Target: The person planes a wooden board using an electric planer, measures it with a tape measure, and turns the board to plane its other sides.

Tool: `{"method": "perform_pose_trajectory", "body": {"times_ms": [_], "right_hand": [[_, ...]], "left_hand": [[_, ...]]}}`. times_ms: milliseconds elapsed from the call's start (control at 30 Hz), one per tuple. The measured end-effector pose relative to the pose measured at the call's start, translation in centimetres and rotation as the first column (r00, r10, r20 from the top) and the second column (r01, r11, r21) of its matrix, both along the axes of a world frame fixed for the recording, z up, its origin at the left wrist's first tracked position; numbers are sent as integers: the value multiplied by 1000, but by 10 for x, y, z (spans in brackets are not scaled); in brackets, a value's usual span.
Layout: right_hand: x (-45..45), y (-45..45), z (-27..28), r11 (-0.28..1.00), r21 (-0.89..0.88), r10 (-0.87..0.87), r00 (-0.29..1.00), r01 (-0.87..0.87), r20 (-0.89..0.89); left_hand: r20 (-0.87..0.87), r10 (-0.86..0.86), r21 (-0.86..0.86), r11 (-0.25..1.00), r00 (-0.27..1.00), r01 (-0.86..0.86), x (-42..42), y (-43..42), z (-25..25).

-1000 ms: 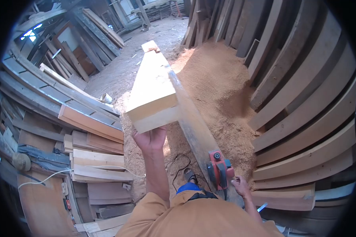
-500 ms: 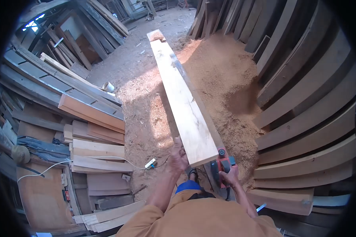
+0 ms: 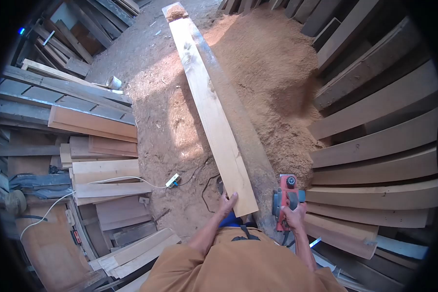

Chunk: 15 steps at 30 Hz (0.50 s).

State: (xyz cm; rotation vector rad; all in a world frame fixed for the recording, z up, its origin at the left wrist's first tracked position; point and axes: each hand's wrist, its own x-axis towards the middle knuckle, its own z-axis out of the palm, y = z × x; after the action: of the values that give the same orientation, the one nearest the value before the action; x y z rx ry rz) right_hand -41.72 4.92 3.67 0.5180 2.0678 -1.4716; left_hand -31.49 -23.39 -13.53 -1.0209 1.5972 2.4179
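Note:
A long pale wooden board (image 3: 210,114) stretches away from me along the left side of a dusty wooden beam (image 3: 246,131). Its near end is close to my body. My left hand (image 3: 227,203) is closed round the board's left edge at that end, thumb on top. My right hand (image 3: 294,215) grips the handle of a red and black electric planer (image 3: 284,187), to the right of the board and apart from it. The planer's underside is hidden, so I cannot tell whether it rests on anything.
Curved planks (image 3: 370,165) are stacked along the right, beside a heap of sawdust (image 3: 265,73). Cut boards (image 3: 107,170) lie piled on the left. A white cord runs to a power strip (image 3: 173,180) on the floor. A bucket (image 3: 114,82) stands farther off.
The board's near end has turned and now shows a narrower top face. The planer has moved right, away from the board's end. My left hand's thumb now lies over the board.

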Motion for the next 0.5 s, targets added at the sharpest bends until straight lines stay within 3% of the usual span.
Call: {"method": "perform_pose_trajectory", "body": {"times_ms": [200, 300, 367, 500], "right_hand": [[-21, -16, -17, 998, -23, 63, 997, -64, -35], [-38, -32, -7, 982, -2, 186, 970, -188, -156], [-49, -46, 5, 969, 25, 244, 934, -246, -261], [-62, -67, 46, 953, 12, 299, 931, -304, -211]], "left_hand": [[114, -47, -15, 999, 992, 49, 43, -55, 15], [335, 13, -373, 920, 942, 120, 25, -63, 75], [264, -22, -355, 927, 964, 119, 26, -70, 51], [315, -24, -329, 935, 949, 133, -5, -64, 28]]}}
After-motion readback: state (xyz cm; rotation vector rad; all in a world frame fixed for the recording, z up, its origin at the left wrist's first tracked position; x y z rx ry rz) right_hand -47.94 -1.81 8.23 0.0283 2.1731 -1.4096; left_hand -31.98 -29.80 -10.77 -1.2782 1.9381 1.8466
